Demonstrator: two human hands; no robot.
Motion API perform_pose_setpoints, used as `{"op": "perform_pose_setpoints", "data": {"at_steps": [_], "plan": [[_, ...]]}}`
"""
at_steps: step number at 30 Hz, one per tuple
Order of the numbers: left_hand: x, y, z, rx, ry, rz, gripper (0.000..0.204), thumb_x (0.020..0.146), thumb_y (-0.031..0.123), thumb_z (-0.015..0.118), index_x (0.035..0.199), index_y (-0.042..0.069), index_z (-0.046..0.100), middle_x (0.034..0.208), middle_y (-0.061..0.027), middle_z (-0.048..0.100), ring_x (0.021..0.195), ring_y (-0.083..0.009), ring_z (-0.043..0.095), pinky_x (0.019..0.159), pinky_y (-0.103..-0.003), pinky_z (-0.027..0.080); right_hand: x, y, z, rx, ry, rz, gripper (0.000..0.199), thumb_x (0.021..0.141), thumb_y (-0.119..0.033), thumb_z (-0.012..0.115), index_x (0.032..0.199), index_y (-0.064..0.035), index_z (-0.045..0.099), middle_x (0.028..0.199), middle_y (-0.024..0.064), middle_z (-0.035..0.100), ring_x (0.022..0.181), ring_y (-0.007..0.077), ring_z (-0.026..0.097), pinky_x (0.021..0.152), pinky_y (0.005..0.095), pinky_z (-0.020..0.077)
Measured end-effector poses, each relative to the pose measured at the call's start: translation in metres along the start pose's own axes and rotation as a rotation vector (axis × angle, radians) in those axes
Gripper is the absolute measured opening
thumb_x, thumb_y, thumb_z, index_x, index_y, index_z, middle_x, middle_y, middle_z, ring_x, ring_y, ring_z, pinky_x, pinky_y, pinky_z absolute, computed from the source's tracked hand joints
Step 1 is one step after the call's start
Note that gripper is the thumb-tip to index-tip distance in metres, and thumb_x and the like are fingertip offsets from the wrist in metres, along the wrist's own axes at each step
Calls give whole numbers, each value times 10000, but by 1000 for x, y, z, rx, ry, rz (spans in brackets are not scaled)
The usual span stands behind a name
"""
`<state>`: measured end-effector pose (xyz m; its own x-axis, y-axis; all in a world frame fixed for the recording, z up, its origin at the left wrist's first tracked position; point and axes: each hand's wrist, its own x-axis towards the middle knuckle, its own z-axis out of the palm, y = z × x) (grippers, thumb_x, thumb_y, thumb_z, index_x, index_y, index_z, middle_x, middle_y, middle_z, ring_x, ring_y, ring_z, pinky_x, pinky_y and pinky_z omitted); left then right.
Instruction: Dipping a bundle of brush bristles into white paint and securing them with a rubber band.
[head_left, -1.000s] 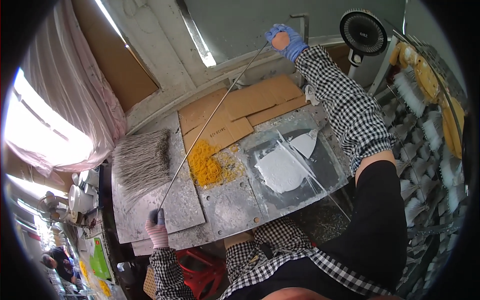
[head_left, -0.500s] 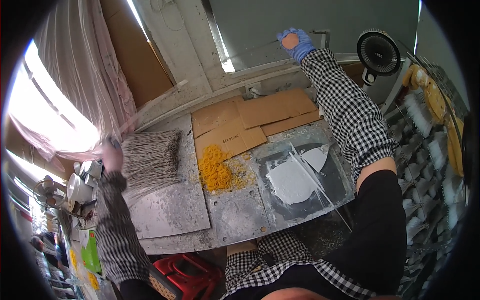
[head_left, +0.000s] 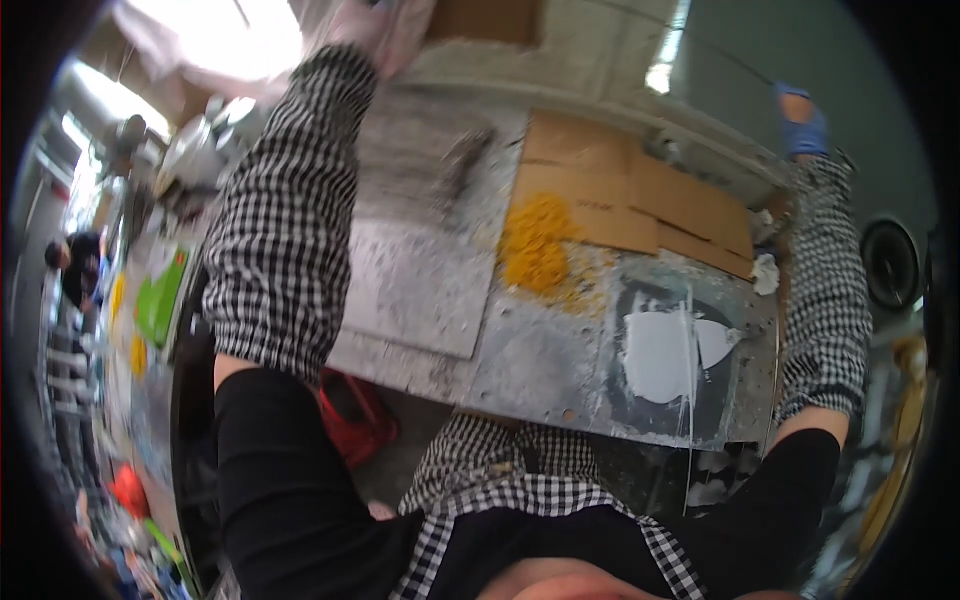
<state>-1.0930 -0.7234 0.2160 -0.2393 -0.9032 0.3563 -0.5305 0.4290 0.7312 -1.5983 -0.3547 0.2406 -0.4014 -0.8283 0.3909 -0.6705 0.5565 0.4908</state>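
My left hand (head_left: 358,22), at the top edge, is raised against the pale pink curtain (head_left: 408,35); blur hides its fingers and whether they grip the cloth. High on the right, my right hand (head_left: 803,120) wears a blue glove with bare skin showing through at the back. Its fingers are curled at the end of a thin line (head_left: 715,45) stretched across the wall; what they hold is hidden. Below, between my arms, lie a heap of yellow rings (head_left: 540,245), a bundle of thin grey strands (head_left: 410,165) and a patch of white paste (head_left: 655,355) on a dark plate.
Cardboard sheets (head_left: 590,205) lie at the back of the worktable (head_left: 540,365). A black fan (head_left: 890,262) stands beyond my right forearm. A red stool (head_left: 358,425) is under the front edge. Far left, another person (head_left: 82,265) is near a table with a green packet (head_left: 162,300).
My left hand has risen from beside the strand bundle to the curtain at the top. The whole view has swung, so the table and my right hand appear farther right.
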Motion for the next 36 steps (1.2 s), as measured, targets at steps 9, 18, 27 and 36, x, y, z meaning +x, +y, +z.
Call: {"op": "perform_pose_setpoints", "data": {"at_steps": [9,18,27,36], "plan": [[-145,-181,-52,482,-299,397,617,790,175,760,1361,149,529,1331,-139,561,1205,-329,563,1001,-421,495,22,24,20,-177,-84,7,385,1025,-228,391,1356,-70,508,1263,190,644,1125,402,631,982,472,510],[-164,-235,-41,941,-461,463,1094,726,116,810,1597,211,155,1567,-133,346,1451,-318,346,1174,-436,338,-59,-179,-105,388,516,-506,541,851,-195,714,1375,-145,586,1389,65,589,1254,283,556,1092,391,418],[-117,-250,-17,883,-425,392,881,657,265,876,1426,106,477,1442,-101,480,1353,-290,450,1154,-404,360,-51,-495,-134,868,189,-788,571,924,-365,641,1428,-144,488,1315,151,599,1236,327,556,1074,421,439],[-102,-262,-20,845,-480,445,849,669,279,846,1408,74,483,1396,-124,546,1333,-297,486,1144,-425,364,37,-656,-99,582,-287,-367,1026,787,-792,585,1596,-314,174,1660,149,143,1518,422,134,1182,672,147]]}}
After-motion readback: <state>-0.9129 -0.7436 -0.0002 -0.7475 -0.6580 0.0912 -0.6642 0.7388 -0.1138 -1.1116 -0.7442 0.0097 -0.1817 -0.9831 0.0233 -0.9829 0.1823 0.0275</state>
